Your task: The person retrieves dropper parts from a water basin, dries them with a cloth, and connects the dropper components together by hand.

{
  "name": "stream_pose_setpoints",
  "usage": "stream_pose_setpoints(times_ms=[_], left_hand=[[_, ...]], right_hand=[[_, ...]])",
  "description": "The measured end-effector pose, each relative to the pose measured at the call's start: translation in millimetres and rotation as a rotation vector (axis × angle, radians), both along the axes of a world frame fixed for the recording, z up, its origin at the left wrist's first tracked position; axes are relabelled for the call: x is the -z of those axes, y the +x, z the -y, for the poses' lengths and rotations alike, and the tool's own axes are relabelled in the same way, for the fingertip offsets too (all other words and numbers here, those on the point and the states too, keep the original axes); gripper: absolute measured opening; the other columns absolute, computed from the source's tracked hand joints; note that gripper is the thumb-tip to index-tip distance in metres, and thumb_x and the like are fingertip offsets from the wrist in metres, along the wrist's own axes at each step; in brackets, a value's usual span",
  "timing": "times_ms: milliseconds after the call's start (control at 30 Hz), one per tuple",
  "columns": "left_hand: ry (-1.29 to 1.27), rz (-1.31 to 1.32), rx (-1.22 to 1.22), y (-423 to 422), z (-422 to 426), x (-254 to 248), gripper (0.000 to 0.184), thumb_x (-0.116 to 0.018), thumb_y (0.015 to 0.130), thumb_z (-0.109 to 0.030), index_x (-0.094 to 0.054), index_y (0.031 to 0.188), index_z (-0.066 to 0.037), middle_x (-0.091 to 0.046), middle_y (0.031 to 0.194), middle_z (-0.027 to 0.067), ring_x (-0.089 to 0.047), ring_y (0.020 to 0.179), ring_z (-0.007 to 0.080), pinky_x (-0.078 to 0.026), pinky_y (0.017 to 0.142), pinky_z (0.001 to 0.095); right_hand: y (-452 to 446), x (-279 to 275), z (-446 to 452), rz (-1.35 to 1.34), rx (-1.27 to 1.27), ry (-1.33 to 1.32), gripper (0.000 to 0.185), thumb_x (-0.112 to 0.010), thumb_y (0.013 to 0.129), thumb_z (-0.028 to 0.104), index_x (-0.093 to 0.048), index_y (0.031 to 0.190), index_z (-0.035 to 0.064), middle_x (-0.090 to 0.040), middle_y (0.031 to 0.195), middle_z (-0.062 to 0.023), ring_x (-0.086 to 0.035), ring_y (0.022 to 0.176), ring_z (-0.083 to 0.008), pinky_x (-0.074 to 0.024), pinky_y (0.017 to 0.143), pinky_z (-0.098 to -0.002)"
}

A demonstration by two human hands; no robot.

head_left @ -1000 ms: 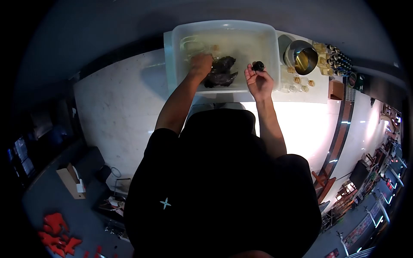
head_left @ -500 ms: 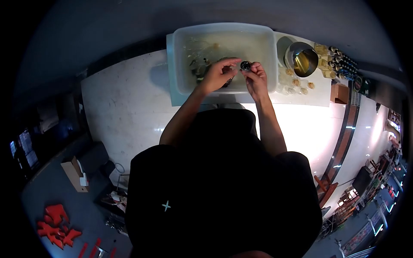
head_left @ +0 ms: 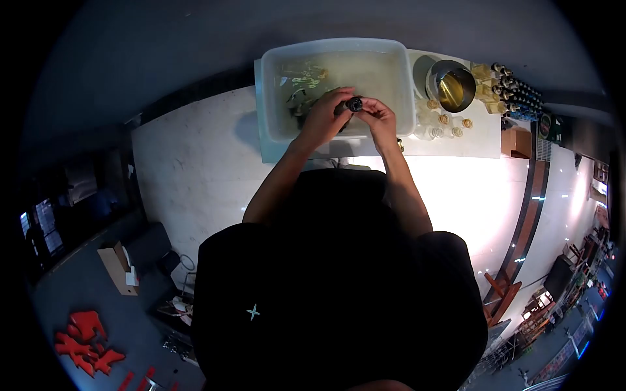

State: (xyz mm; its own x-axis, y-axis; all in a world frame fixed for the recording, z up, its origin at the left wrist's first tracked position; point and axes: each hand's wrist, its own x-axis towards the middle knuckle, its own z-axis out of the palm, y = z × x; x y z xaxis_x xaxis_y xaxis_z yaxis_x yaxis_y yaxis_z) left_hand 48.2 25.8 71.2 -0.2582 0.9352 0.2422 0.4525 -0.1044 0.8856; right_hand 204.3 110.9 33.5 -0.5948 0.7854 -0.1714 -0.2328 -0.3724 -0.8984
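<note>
A plastic tub of cloudy water stands in front of me, with dark pieces and thin light-coloured bits in its left part. Over its near side I hold a small dark bottle-like piece, its round, shiny end facing up. My left hand is closed around the piece from the left. From the right, the fingers of my right hand pinch it close to the round end. My fingers hide most of its body, so its exact kind cannot be made out.
Right of the tub stand a metal pot with yellow liquid and several small clear glass containers with gold rims. Farther right are rows of dark-topped bottles and a cardboard box. A white table bears the tub.
My right hand has moved left with the dark piece, towards my left hand. My left hand, with its fingers apart before, has closed around the piece.
</note>
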Motion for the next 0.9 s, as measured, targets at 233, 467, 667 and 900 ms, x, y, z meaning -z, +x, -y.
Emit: stream_pose_setpoints(times_ms=[233,467,667,900], left_hand=[[0.021,-0.157,-0.098,9.2,8.5,3.2,0.034,-0.074,0.082,-0.010,-0.065,0.113,-0.001,-0.068,0.110,0.0166,-0.066,0.102,0.0358,-0.052,0.090,0.0400],[0.026,-0.134,-0.126,17.4,12.2,-0.8,0.032,-0.074,0.081,-0.010,-0.066,0.110,-0.001,-0.068,0.105,0.0175,-0.066,0.098,0.0356,-0.052,0.087,0.0413],[0.053,-0.152,-0.114,18.9,14.1,-5.0,0.030,-0.073,0.080,-0.010,-0.067,0.109,-0.002,-0.069,0.103,0.0162,-0.066,0.097,0.0350,-0.052,0.086,0.0415],[0.095,-0.224,-0.033,11.9,13.9,-12.1,0.028,-0.072,0.080,-0.010,-0.069,0.108,-0.004,-0.070,0.102,0.0135,-0.067,0.095,0.0330,-0.053,0.085,0.0406]], right_hand=[[13.1,-13.4,12.9,0.227,0.064,0.388,0.030,-0.074,0.083,-0.001,-0.071,0.112,0.0051,-0.071,0.101,-0.0044,-0.065,0.081,-0.0096,-0.0513,0.078,-0.0241],[21.4,-32.6,18.3,0.308,0.098,0.639,0.023,-0.076,0.083,0.003,-0.074,0.105,0.0038,-0.070,0.093,-0.0068,-0.064,0.075,-0.0120,-0.0513,0.072,-0.0248],[26.2,-32.2,20.8,0.355,0.090,0.634,0.020,-0.078,0.084,0.007,-0.074,0.103,0.0036,-0.070,0.088,-0.0066,-0.064,0.073,-0.0125,-0.0518,0.070,-0.0259],[31.2,-37.1,18.9,0.326,0.079,0.750,0.016,-0.077,0.085,0.009,-0.073,0.100,0.0029,-0.070,0.089,-0.0074,-0.064,0.072,-0.0144,-0.0522,0.069,-0.0266]])
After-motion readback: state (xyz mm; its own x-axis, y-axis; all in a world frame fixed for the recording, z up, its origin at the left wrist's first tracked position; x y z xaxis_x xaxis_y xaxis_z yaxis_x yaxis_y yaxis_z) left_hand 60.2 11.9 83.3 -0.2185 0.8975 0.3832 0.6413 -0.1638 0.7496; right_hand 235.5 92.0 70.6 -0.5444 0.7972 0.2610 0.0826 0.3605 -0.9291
